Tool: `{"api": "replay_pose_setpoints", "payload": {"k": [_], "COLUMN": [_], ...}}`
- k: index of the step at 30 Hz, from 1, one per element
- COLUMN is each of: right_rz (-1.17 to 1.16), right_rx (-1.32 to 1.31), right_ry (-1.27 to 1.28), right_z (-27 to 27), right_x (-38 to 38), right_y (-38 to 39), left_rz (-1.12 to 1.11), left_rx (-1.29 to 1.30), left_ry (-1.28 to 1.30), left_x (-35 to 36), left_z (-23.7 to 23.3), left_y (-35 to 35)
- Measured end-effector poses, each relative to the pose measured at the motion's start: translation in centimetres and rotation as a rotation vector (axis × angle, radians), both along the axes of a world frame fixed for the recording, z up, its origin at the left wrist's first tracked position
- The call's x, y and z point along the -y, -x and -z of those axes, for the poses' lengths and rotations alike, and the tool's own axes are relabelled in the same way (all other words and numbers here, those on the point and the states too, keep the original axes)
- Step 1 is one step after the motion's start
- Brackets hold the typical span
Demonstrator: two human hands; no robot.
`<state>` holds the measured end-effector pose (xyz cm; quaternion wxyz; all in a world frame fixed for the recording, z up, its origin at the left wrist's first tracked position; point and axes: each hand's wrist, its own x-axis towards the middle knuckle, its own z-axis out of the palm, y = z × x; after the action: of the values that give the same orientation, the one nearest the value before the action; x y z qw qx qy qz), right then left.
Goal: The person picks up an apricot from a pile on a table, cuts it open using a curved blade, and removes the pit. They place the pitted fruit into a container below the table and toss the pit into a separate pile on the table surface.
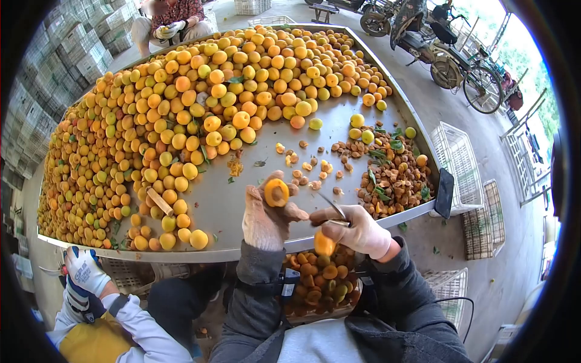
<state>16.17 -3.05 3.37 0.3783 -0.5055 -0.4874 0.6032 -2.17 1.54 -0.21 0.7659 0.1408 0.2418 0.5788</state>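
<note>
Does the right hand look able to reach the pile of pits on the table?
Probably yes: the pile of pits looks close to the right hand, only the low table rim between. That hand holds a knife, though, so picking may need freed fingers.

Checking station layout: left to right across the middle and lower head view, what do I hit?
Co-worker's gloved hand → wooden stick → left hand with fruit half → right hand with knife → black slab → brownish crate.
</note>
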Motion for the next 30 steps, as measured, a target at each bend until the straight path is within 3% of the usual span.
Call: {"api": "replay_pose_setpoints", "payload": {"k": [2, 3, 5, 8, 13, 17, 20, 22, 25, 27, 28, 30], "right_rz": [0.164, 0.367, 0.537, 0.564, 0.508, 0.48, 0.351, 0.318, 0.262, 0.232, 0.488, 0.508], "right_rx": [0.393, 0.047, -0.291, -0.507, -0.488, -0.354, -0.185, -0.199, -0.208, -0.816, -0.707, -0.82], "right_ry": [-0.37, -0.051, -0.313, -0.535, -0.636, -0.614, -0.747, -0.689, -0.576, -0.28, -0.196, -0.181], "right_z": [-0.6, -1.9, -2.9, -3.8, -3.7, -2.5, -2.5, -2.8, -2.2, -1.8, -2.5, -0.4], "right_x": [-0.3, -0.3, -1.4, -3.2, -4.7, -5.5, -5.8, -6.0, -6.9, -8.0, -8.5, -9.0], "right_y": [0.2, -0.5, 0.2, 2.7, 4.7, 5.0, 5.6, 5.9, 4.8, 3.6, 4.7, 4.0], "left_rz": [0.051, 0.061, 0.072, 0.095, 0.141, 0.146, 0.131, 0.093, 0.1, 0.114, 0.125, 0.145], "left_rx": [0.025, -0.069, -0.169, -0.223, -0.298, -0.298, -0.385, -0.502, -0.468, -0.421, -0.371, -0.296], "left_ry": [0.031, -0.013, -0.058, -0.08, -0.067, -0.089, -0.086, -0.108, -0.032, 0.032, 0.094, 0.148], "left_x": [0.4, 0.5, 0.8, 1.1, 1.2, 1.1, 1.1, 1.1, 1.0, 1.0, 0.9, 0.8], "left_z": [0.1, 0.4, 0.7, 0.8, 0.6, 1.2, 1.6, 1.5, 1.5, 0.6, 0.1, -0.3], "left_y": [-0.5, -0.8, -1.2, -1.8, -1.8, -1.9, -1.7, -1.7, -1.6, -1.7, -1.8, -1.7]}}
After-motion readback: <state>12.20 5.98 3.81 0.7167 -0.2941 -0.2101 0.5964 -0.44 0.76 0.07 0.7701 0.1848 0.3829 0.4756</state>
